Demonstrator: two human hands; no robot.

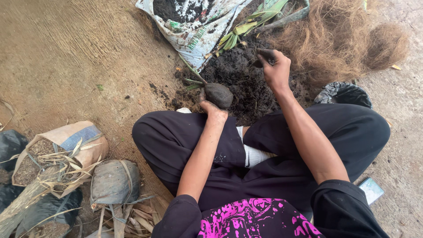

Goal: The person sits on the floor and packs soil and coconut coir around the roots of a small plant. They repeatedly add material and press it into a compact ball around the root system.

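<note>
head view — bare concrete floor (66,57), dark soil heap (240,79) outdoors

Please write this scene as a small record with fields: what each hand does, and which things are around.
left hand: holds a dark soil ball, a thin stem sticking out
right hand: digs into the soil pile
fibre: brown coconut fibre heap right of the pile
sack: open printed sack with soil
plants: green leaves beside it
posture: sitting cross-legged on the ground
</note>
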